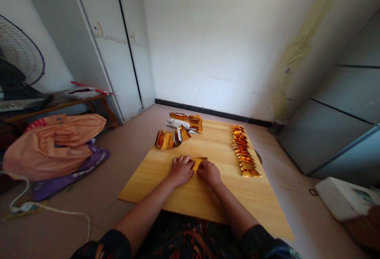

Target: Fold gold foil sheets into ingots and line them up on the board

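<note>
Both hands rest on a small gold foil sheet lying on a low wooden table. My left hand presses on the sheet's left side with its fingers curled down. On the right side my right hand pinches the sheet with bent fingers. Most of the sheet is hidden under the two hands. A row of several folded gold foil pieces lies along the table's right side.
At the table's far left end lie curled gold foil sheets and a stack of gold foil with a white packet. An orange plastic bag lies on the floor at left, near a fan. A white box sits at right.
</note>
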